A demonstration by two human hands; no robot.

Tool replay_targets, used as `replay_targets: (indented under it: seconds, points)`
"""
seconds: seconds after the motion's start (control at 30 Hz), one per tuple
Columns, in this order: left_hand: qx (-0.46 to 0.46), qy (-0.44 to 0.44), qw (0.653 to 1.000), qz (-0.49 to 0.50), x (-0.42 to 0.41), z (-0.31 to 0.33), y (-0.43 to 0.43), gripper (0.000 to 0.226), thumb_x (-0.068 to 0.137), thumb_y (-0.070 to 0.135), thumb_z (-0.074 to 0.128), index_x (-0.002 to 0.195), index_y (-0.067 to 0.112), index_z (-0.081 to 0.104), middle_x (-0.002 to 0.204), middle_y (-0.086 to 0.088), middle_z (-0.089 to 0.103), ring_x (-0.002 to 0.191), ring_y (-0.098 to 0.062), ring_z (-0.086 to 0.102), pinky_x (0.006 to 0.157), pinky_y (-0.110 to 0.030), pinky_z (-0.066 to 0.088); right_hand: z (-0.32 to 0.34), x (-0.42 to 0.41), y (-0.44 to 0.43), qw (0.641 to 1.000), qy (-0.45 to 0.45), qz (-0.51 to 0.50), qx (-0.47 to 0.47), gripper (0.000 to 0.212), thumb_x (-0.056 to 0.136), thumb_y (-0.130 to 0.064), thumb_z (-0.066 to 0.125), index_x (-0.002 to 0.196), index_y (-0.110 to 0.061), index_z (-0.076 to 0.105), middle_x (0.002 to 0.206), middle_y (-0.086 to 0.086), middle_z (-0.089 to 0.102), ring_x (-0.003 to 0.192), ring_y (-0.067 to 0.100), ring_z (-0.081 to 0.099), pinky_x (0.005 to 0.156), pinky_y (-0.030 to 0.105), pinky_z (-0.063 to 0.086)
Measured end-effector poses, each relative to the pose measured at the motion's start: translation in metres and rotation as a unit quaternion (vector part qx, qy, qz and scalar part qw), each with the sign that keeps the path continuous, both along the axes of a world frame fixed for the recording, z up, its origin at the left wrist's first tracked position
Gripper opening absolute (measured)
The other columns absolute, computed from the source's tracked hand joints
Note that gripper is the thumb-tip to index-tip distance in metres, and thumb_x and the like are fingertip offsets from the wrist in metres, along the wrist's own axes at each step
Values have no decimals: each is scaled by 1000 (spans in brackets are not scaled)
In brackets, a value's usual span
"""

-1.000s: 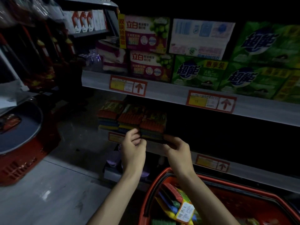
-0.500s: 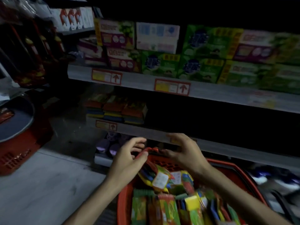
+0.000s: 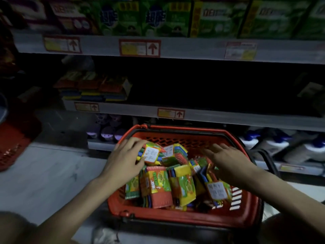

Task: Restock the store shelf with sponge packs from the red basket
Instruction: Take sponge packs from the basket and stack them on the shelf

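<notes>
Lower centre: our hands, at the shelf (image 3: 211,115) a second ago, now dip into the red basket (image 3: 184,129), left hand (image 3: 124,159) curling round a sponge pack (image 3: 150,154), right hand (image 3: 228,161) spread flat above the rest (another restocking round seemingly begins).

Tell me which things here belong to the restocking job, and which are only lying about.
Job: red basket; sponge packs in it; left hand gripping a labelled pack; right hand, open over the packs; sponge stack on the shelf.
Lying about: green boxes; white bottles; purple items; red crate at left.
</notes>
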State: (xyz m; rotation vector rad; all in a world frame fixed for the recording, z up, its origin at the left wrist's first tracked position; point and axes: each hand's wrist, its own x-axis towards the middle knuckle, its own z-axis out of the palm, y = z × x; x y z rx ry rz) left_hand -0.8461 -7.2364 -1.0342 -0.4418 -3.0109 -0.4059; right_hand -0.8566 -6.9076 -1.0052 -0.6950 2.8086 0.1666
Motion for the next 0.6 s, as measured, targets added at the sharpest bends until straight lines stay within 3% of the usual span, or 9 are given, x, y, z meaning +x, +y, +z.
replay_targets:
  seconds: [0.17,0.3,0.37,0.47,0.6]
  points:
    - [-174,19,984,-40,-22,-22,5,91,67,15,85,151,18,50,149,-18,48,137,-40,47,108,-50,41,-13,-1,4,997,1,-60,-42,65,93,-39,65,151,-29,39,135,-1,54,126,26,54,95,37,51]
    - [-244,-27,969,-40,-30,-41,6,114,56,5,88,158,19,39,154,-21,45,139,-45,44,104,-56,46,-39,9,22,988,-7,-146,-49,60,94,-39,58,150,-23,41,127,4,57,120,30,57,86,39,53]
    - [-254,-51,965,-38,-32,-48,5,115,56,2,88,158,17,38,149,-23,49,135,-46,48,98,-55,50,-49,11,27,976,-21,-197,-91,61,94,-41,59,149,-21,43,124,8,58,116,33,60,84,40,54]
    - [-249,-58,966,-39,-35,-48,9,103,56,5,90,151,13,49,139,-24,55,127,-47,53,89,-53,52,-60,15,29,954,-66,-250,-151,69,87,-53,66,144,-19,47,125,12,59,114,33,61,88,39,52]
    - [-226,-45,973,-30,-37,-42,16,97,49,5,91,140,13,59,130,-20,60,118,-44,58,82,-50,52,-71,23,28,952,-135,-245,-124,108,75,-66,75,160,-28,21,146,11,44,131,34,52,101,41,49]
